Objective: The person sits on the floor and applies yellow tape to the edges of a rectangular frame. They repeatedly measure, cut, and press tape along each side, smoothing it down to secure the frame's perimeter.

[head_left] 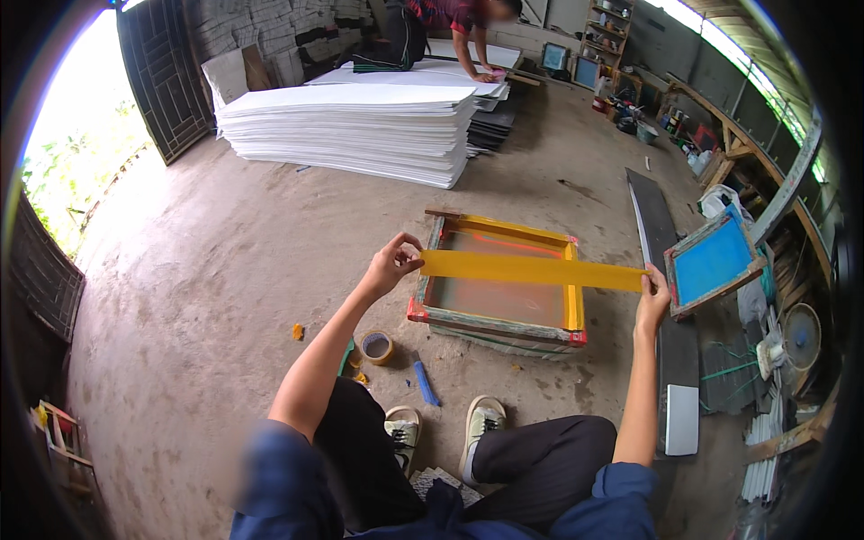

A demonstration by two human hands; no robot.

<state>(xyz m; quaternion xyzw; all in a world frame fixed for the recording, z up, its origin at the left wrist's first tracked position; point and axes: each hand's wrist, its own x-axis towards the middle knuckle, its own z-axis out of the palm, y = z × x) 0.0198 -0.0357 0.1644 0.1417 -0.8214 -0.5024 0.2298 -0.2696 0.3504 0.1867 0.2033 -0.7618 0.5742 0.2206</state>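
A strip of yellow tape is stretched taut between my two hands, above a wooden screen-printing frame. My left hand pinches one end of it, just past the frame's left side. The other end is pinched by my right hand, beyond the frame's right side. Yellow tape covers the frame's far and right inner edges, and red tape wraps its corners. The mesh shows brownish and see-through under the strip. On the floor nearer me lie a roll of tape and a blue cutter knife.
A tall stack of white sheets stands at the back, where another person leans with hands on it. To the right are a blue-meshed frame, a long dark board and a fan. Yellow scraps lie on the floor.
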